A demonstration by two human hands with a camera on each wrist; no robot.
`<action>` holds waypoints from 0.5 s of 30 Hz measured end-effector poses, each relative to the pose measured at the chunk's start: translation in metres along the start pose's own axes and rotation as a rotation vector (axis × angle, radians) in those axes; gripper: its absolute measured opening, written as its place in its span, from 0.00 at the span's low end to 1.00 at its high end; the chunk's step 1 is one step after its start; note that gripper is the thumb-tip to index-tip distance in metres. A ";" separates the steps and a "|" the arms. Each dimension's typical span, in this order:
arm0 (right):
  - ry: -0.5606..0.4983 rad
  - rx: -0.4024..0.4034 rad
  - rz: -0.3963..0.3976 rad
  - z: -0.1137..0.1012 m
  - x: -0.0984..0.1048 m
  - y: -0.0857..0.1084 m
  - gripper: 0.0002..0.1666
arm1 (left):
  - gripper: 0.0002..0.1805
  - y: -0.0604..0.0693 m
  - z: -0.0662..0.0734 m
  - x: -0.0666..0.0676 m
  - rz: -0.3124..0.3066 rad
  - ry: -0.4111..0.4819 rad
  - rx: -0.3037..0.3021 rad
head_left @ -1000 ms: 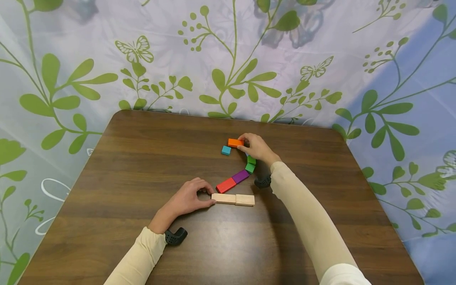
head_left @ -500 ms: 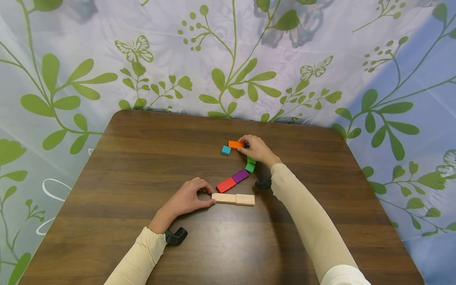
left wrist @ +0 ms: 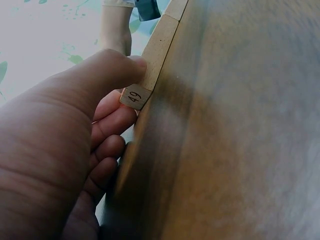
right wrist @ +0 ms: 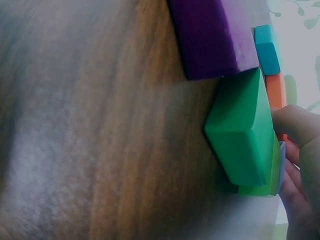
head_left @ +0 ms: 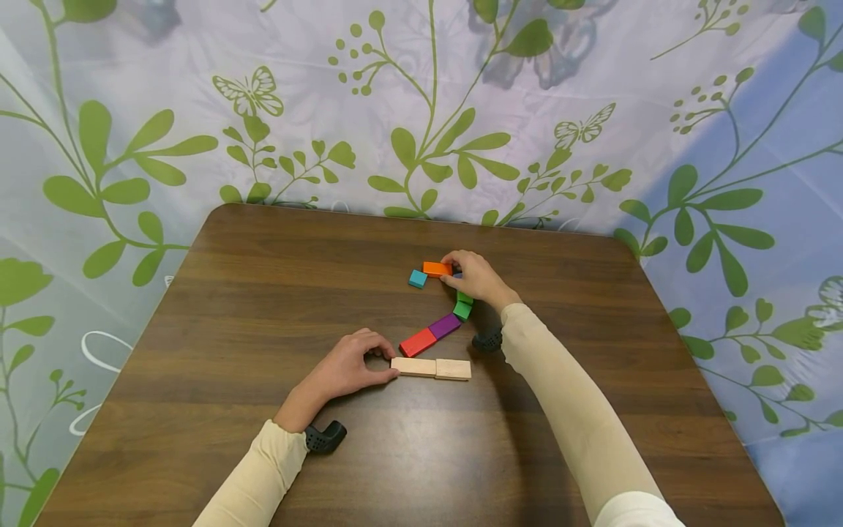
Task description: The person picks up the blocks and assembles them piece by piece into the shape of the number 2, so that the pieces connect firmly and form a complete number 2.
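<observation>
In the head view my left hand (head_left: 352, 364) pinches the left end of a plain wooden block (head_left: 413, 367) between thumb and fingers. The number 49 shows on that block's end in the left wrist view. A second plain block (head_left: 453, 369) continues the line end to end. Farther back, my right hand (head_left: 481, 277) pinches the right end of an orange block (head_left: 435, 269), its thumb on the near side. A small light-blue block (head_left: 418, 278) lies by the orange one's left end. Under my right fingers, a bluish block (right wrist: 282, 167) is mostly hidden beside a lighter green block (head_left: 465, 296).
A curving row runs from a red block (head_left: 418, 342) through a purple block (head_left: 445, 326) to a darker green block (head_left: 462, 312). All lie on a brown wooden table (head_left: 296, 271). A leaf-patterned cloth (head_left: 296, 132) hangs behind its far edge.
My right hand has shifted the orange block slightly nearer and a touch to the right. My left hand and the other blocks stay in place.
</observation>
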State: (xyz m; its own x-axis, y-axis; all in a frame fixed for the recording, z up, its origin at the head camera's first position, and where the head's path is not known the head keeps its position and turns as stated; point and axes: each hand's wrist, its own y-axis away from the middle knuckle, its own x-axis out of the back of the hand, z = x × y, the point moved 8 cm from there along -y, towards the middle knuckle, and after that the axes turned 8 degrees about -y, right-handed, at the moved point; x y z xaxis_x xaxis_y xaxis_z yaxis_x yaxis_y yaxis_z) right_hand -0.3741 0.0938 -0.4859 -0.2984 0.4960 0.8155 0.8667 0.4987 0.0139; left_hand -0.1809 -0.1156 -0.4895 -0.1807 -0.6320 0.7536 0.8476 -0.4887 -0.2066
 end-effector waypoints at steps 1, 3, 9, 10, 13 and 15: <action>-0.001 -0.002 -0.001 0.000 0.000 0.000 0.23 | 0.10 0.000 0.000 0.000 0.000 0.000 0.000; -0.004 -0.006 -0.003 0.000 0.000 0.001 0.23 | 0.10 0.000 0.000 0.000 0.000 0.001 -0.001; -0.008 -0.009 -0.007 0.001 0.001 0.002 0.25 | 0.10 0.000 0.000 0.000 -0.001 0.002 -0.001; -0.007 -0.010 -0.009 0.001 0.001 0.002 0.25 | 0.10 0.000 0.000 0.000 -0.001 0.001 -0.001; -0.008 -0.009 -0.013 0.003 0.001 0.002 0.25 | 0.11 0.000 0.000 0.000 0.002 -0.001 -0.003; -0.009 -0.007 -0.015 0.002 0.001 0.002 0.25 | 0.11 0.000 0.000 0.000 0.002 -0.001 -0.002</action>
State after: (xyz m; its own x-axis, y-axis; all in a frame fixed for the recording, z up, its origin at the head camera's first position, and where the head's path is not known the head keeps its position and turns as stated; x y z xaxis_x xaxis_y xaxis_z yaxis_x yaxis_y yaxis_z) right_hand -0.3740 0.0971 -0.4861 -0.3147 0.4952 0.8098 0.8648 0.5013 0.0295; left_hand -0.1811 -0.1159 -0.4897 -0.1783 -0.6321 0.7541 0.8468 -0.4889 -0.2095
